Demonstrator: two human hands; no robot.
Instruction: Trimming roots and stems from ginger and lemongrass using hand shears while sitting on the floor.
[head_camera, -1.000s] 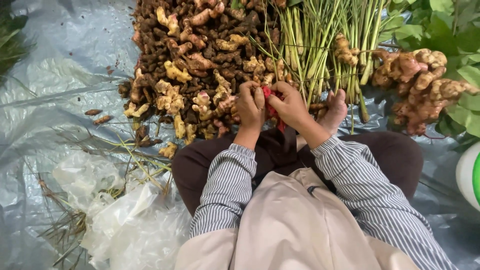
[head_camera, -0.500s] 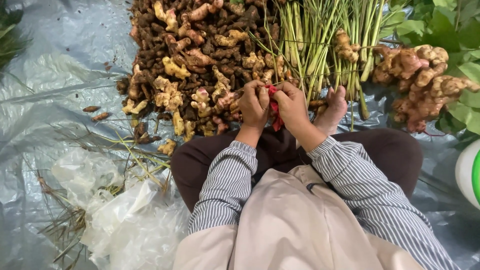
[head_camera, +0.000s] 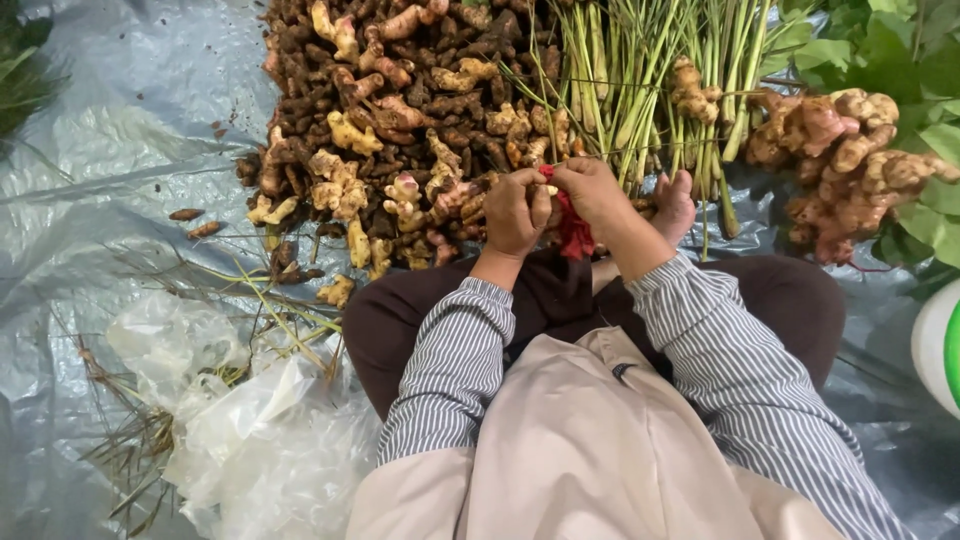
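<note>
Left grip: the left hand (head_camera: 515, 212) is curled shut, fingertips pinched on the upper end of the red string (head_camera: 573, 232), close against the right hand.
Right grip: the right hand (head_camera: 598, 190) is likewise closed, fingers folded down over the same red string; how much of it sits inside the fist cannot be told.
Red string: a bright red, soft, fibrous strand, bunched between the two hands and hanging in a short limp tail below them, over the dark trousers at the person's lap.
Stalks: a bundle of thin green stalks (head_camera: 640, 80), straight and smooth, pale at the base, lies just beyond the hands and fans away from them.
Root heap: a pile of small knobbly rhizomes (head_camera: 400, 110), dark brown and earthy with paler yellowish pieces mixed in, spreads to the left of the stalks, just beside the left hand.
Larger roots: bigger, lumpy, tan and pinkish rhizomes (head_camera: 850, 160) lie to the right, near broad green leaves (head_camera: 900, 50).
Ground cover: a grey plastic sheet (head_camera: 100, 180), wrinkled and glossy, lies under everything.
Bags: crumpled clear plastic bags (head_camera: 250, 420) sit at the person's left, among dry grass trimmings.
Sleeves: striped grey and white cloth, cuffs at the wrists.
</note>
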